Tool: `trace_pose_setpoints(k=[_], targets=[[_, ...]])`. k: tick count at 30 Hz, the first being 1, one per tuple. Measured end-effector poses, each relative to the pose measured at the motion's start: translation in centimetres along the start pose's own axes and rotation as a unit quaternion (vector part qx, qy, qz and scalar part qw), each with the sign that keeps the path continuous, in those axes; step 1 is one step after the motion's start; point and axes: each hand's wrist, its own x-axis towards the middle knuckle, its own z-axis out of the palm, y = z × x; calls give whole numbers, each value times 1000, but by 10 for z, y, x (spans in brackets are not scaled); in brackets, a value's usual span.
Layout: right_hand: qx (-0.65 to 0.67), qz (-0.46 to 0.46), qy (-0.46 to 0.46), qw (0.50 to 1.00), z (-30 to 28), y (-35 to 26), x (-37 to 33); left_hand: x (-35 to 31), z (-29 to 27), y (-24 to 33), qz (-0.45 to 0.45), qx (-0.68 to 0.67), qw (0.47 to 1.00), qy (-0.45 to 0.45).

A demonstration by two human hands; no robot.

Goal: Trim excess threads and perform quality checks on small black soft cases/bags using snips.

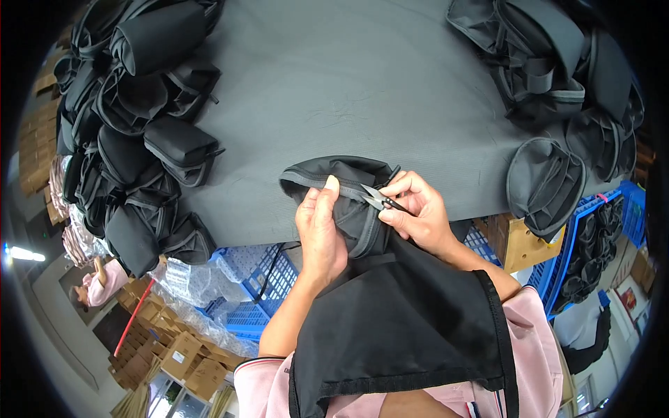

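A black fabric pouch point(359, 226) with a grey-edged opening lies at the near edge of the table in front of me. My left hand point(320, 226) pinches its rim between thumb and fingers. In my right hand point(421, 212) is a pair of small thread snips point(378, 198), its pointed metal blades spread apart and touching or very close to the pouch's edging. The fingers of my left hand behind the fabric are hidden.
Black pouches are heaped along the table's left side point(132, 160) and at the right point(550, 63). One pouch point(546, 182) sits at the right edge. Below the grey table point(334, 83) stand blue plastic crates point(254, 279), a wooden box point(523, 245) and cardboard boxes point(185, 355). Another person point(101, 282) is at far left.
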Motion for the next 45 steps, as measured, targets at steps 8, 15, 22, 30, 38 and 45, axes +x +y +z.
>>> trace_pose_setpoints(k=[8,15,22,30,38,45], targets=[[-408,-159,57,897,3,-26,-6,2,1,3,-10,-33,999,11],[-438,-199,21,876,7,-30,6,-2,0,0,9,-13,1000,8],[-485,-257,9,836,0,-22,7,-5,8,5,-3,-21,1000,-1],[-461,-217,58,859,6,-35,-1,-5,6,5,0,-21,1000,-14],[-558,-304,17,772,8,-35,9,-5,17,8,10,-41,999,-7],[-547,-293,37,783,18,-49,2,-8,8,5,75,-21,996,-51]])
